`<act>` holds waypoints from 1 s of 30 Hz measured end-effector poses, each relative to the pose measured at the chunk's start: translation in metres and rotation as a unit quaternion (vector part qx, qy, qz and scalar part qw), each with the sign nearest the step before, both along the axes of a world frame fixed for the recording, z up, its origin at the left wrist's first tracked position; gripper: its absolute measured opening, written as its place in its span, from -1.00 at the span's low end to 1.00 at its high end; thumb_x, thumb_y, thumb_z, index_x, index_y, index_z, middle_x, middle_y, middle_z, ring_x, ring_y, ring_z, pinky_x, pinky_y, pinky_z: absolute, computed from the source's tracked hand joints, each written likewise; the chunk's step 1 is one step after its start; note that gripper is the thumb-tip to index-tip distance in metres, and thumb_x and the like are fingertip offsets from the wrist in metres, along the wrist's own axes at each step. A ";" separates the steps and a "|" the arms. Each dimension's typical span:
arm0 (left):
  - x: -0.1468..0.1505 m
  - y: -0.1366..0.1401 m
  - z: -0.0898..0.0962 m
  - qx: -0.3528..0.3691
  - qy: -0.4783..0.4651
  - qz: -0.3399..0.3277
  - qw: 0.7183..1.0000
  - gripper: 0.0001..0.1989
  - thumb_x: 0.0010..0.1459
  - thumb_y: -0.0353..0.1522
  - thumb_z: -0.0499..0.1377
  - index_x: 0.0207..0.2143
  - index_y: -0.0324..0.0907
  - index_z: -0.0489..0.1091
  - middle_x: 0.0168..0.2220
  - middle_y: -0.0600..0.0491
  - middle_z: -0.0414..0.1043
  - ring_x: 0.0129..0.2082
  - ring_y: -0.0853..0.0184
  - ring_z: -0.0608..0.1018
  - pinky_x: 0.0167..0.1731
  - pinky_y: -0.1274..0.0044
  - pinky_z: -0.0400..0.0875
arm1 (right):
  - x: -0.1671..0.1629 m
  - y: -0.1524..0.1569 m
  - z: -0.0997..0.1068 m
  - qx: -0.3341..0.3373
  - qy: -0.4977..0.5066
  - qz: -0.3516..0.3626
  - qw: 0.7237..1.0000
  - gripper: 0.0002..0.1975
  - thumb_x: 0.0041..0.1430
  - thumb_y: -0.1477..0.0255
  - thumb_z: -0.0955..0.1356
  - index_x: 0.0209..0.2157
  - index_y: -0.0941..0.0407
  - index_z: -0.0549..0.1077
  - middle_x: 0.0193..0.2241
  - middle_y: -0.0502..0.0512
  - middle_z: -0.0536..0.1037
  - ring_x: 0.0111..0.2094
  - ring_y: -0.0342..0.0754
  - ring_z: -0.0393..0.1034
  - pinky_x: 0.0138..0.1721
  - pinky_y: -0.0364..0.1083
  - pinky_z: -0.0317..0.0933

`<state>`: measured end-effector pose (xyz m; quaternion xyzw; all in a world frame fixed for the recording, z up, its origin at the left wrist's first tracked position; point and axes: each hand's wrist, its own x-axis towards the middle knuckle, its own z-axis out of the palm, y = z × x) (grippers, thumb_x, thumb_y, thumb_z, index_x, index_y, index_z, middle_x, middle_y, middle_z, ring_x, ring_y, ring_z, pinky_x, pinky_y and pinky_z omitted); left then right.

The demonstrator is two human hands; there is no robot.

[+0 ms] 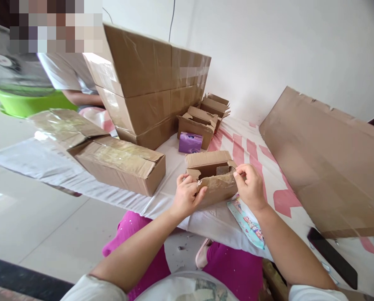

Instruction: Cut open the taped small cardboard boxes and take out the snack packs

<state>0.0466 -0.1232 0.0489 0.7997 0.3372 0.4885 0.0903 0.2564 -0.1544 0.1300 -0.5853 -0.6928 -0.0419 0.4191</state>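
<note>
A small open cardboard box stands at the near edge of the cloth-covered table, its top flaps raised and torn along the rim. At its left front corner, my left hand is closed on the cardboard edge. My right hand pinches the rim at the right corner between thumb and fingers. The inside is mostly in shadow, with a grey-brown piece showing near the right end. Partly under my right forearm lies a colourful printed soft packet. Behind the box is a purple pack.
Left lies a long taped carton. Tall stacked cartons rise behind it, with a seated person beyond. More open boxes stand at the back. On the right are a large cardboard sheet and a black phone.
</note>
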 end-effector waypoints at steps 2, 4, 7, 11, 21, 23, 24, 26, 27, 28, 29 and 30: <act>0.001 0.000 -0.001 0.020 -0.005 0.002 1.000 -0.65 0.27 -0.34 0.04 -0.61 -0.16 0.21 -0.65 0.16 0.28 -0.47 0.37 0.39 -0.05 0.31 0.17 | 0.002 0.002 -0.003 0.030 -0.016 -0.004 0.999 -0.89 0.13 0.53 0.24 -0.42 0.03 0.25 -0.39 0.08 0.46 -0.33 0.01 0.36 -0.28 -0.01 0.28; 0.002 -0.001 -0.002 0.036 -0.008 0.006 0.999 -0.64 0.27 -0.36 0.04 -0.62 -0.16 0.20 -0.65 0.17 0.27 -0.47 0.38 0.39 -0.05 0.33 0.17 | 0.003 0.004 -0.006 0.068 -0.035 0.002 0.997 -0.85 0.07 0.58 0.22 -0.45 0.02 0.20 -0.42 0.07 0.43 -0.35 0.01 0.35 -0.31 -0.01 0.27; 0.003 -0.002 -0.002 0.046 -0.002 0.016 0.999 -0.64 0.27 -0.36 0.05 -0.62 -0.17 0.21 -0.64 0.17 0.29 -0.47 0.39 0.40 -0.04 0.34 0.17 | 0.005 0.005 -0.010 0.102 -0.059 0.009 0.993 -0.78 0.00 0.64 0.20 -0.49 0.01 0.13 -0.45 0.07 0.39 -0.35 0.02 0.34 -0.33 -0.01 0.25; 0.004 -0.004 -0.002 0.035 0.004 0.021 0.999 -0.63 0.27 -0.35 0.05 -0.63 -0.17 0.22 -0.63 0.16 0.30 -0.46 0.38 0.41 -0.03 0.32 0.18 | 0.003 0.002 -0.011 0.076 -0.003 0.015 0.997 -0.81 -0.04 0.64 0.21 -0.47 0.03 0.21 -0.43 0.05 0.44 -0.37 -0.01 0.35 -0.33 -0.02 0.25; 0.003 -0.007 -0.002 -0.008 0.000 0.025 1.000 -0.63 0.28 -0.33 0.03 -0.62 -0.16 0.24 -0.60 0.13 0.35 -0.43 0.36 0.43 -0.02 0.29 0.19 | -0.016 -0.009 -0.017 0.023 0.110 0.072 0.991 -0.84 0.26 0.50 0.21 -0.26 0.06 0.40 -0.39 0.03 0.49 -0.30 -0.04 0.37 -0.19 0.00 0.24; 0.003 -0.007 -0.002 -0.006 0.000 0.026 1.000 -0.65 0.28 -0.33 0.03 -0.60 -0.16 0.26 -0.59 0.13 0.36 -0.43 0.36 0.43 -0.01 0.29 0.19 | -0.017 -0.010 -0.019 0.053 0.005 0.111 0.992 -0.81 0.26 0.52 0.21 -0.17 0.06 0.39 -0.33 0.06 0.50 -0.25 -0.01 0.35 -0.13 0.05 0.21; 0.003 -0.007 -0.002 -0.005 -0.001 0.026 1.000 -0.66 0.28 -0.34 0.03 -0.59 -0.16 0.27 -0.58 0.13 0.36 -0.42 0.36 0.44 -0.01 0.29 0.19 | -0.017 -0.010 -0.020 0.065 -0.039 0.134 0.988 -0.79 0.26 0.54 0.21 -0.14 0.06 0.38 -0.31 0.08 0.50 -0.23 0.01 0.33 -0.10 0.08 0.20; 0.003 -0.007 -0.001 -0.005 -0.002 0.025 1.000 -0.66 0.28 -0.34 0.03 -0.58 -0.16 0.28 -0.58 0.13 0.36 -0.43 0.35 0.44 -0.01 0.29 0.19 | -0.016 -0.009 -0.020 0.079 -0.094 0.165 0.979 -0.77 0.25 0.56 0.22 -0.11 0.06 0.37 -0.29 0.10 0.50 -0.22 0.03 0.31 -0.09 0.10 0.21; 0.003 -0.007 -0.001 -0.005 -0.001 0.025 1.000 -0.66 0.28 -0.34 0.03 -0.58 -0.16 0.28 -0.59 0.13 0.36 -0.43 0.36 0.44 -0.02 0.29 0.20 | -0.016 -0.009 -0.021 0.083 -0.108 0.170 0.976 -0.78 0.25 0.56 0.23 -0.11 0.07 0.37 -0.30 0.10 0.50 -0.23 0.03 0.30 -0.10 0.10 0.22; 0.003 -0.007 -0.001 -0.005 0.001 0.026 1.000 -0.66 0.28 -0.34 0.03 -0.58 -0.16 0.27 -0.59 0.14 0.36 -0.43 0.36 0.44 -0.02 0.29 0.20 | -0.015 -0.008 -0.021 0.084 -0.117 0.169 0.975 -0.80 0.25 0.54 0.24 -0.12 0.07 0.36 -0.33 0.10 0.49 -0.25 0.03 0.30 -0.11 0.10 0.23; 0.003 -0.008 -0.001 -0.004 0.001 0.025 1.000 -0.66 0.28 -0.34 0.03 -0.59 -0.16 0.27 -0.60 0.14 0.35 -0.43 0.36 0.44 -0.02 0.29 0.20 | -0.014 -0.006 -0.022 0.084 -0.123 0.166 0.975 -0.83 0.26 0.53 0.25 -0.13 0.08 0.36 -0.36 0.09 0.47 -0.27 0.03 0.29 -0.13 0.09 0.24; 0.003 -0.008 0.000 -0.003 0.002 0.025 1.000 -0.66 0.28 -0.35 0.03 -0.59 -0.16 0.27 -0.59 0.14 0.35 -0.43 0.36 0.44 -0.02 0.29 0.20 | -0.014 -0.005 -0.023 0.085 -0.127 0.162 0.975 -0.86 0.26 0.51 0.27 -0.14 0.08 0.36 -0.39 0.08 0.46 -0.29 0.02 0.28 -0.15 0.08 0.25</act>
